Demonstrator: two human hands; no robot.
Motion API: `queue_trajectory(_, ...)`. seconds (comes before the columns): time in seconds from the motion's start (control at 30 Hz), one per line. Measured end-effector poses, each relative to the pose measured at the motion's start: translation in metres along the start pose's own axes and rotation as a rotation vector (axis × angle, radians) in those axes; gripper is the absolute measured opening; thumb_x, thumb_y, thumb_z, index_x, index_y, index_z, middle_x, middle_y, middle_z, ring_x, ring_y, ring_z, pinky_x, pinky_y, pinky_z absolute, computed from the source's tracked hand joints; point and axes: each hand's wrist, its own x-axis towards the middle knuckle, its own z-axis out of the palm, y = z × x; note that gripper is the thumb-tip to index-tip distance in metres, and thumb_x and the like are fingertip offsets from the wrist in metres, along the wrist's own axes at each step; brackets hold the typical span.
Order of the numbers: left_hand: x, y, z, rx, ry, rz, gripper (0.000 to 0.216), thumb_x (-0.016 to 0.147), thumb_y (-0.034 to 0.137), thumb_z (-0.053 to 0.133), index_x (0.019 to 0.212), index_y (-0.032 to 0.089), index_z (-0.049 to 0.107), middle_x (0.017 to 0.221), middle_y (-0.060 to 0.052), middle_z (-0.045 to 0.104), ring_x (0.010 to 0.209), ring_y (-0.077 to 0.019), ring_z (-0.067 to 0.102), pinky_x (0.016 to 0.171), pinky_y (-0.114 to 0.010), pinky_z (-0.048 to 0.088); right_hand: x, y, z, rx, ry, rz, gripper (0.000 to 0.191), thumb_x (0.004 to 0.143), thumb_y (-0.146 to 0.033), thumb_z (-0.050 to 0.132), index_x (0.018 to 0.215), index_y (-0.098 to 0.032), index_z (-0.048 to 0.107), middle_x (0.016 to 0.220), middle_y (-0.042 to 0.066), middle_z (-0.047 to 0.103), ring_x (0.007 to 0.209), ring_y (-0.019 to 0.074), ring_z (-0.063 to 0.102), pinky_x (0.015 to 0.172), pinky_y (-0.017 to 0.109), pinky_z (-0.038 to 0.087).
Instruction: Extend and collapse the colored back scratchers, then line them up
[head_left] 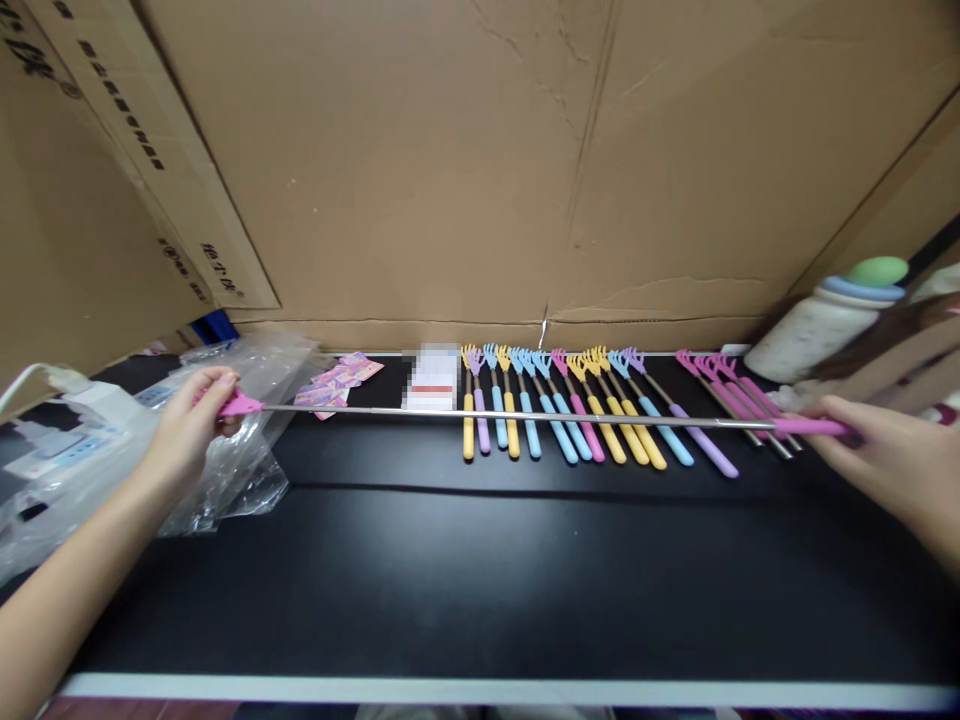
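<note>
A pink telescopic back scratcher (517, 413) is stretched out level above the table, its metal rod drawn long. My left hand (196, 405) pinches its pink claw end, mostly covered by the fingers. Around the pink handle at the other end, my right hand (881, 450) is closed. Behind the rod lies a row of shorter back scratchers (556, 405) with yellow, purple, blue and pink handles, claws pointing to the back. Several pink back scratchers (739, 395) lie together near my right hand.
Clear plastic bags (232, 480) and a white power strip with plugs (105, 405) lie at the left. Pink-purple cards (341, 382) and a white blurred packet (435, 378) are at the back. A white bottle (817, 325) leans at right. Cardboard (420, 170) walls the black table (480, 580).
</note>
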Motion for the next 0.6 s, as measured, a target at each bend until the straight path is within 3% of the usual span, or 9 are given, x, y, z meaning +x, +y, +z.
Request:
queue_trajectory(0.23, 0.0, 0.005, 0.003, 0.013, 0.056, -0.043, 0.038, 0.065, 0.048, 0.069, 0.082, 0.02, 0.049, 0.053, 0.007, 0.044, 0.042, -0.0079, 0.036, 0.039, -0.02, 0.027, 0.001, 0.001, 0.003, 0.033, 0.023, -0.038, 0.032, 0.066, -0.048, 0.038, 0.068, -0.025, 0.058, 0.054, 0.005, 0.058, 0.046, 0.0185, 0.049, 0.043, 0.025, 0.027)
queue_trajectory(0.4, -0.003, 0.01, 0.005, -0.038, 0.047, -0.069, 0.03, 0.071, 0.04, 0.067, 0.083, 0.019, 0.049, 0.054, 0.008, 0.044, 0.043, -0.0071, 0.035, 0.041, -0.018, 0.027, 0.0, 0.0, -0.003, 0.037, -0.085, -0.025, 0.025, 0.07, -0.043, 0.045, 0.077, -0.025, 0.06, 0.062, 0.007, 0.062, 0.052, 0.0202, 0.053, 0.045, 0.027, 0.028)
queue_trajectory(0.6, -0.007, 0.021, 0.008, -0.145, 0.042, -0.068, 0.021, 0.075, 0.031, 0.063, 0.082, 0.019, 0.047, 0.062, 0.006, 0.044, 0.044, -0.0057, 0.032, 0.042, -0.017, 0.028, 0.0, 0.011, 0.009, 0.071, -0.017, 0.0, 0.022, 0.075, -0.044, 0.048, 0.073, -0.026, 0.059, 0.057, 0.004, 0.059, 0.046, 0.0177, 0.05, 0.044, 0.026, 0.025)
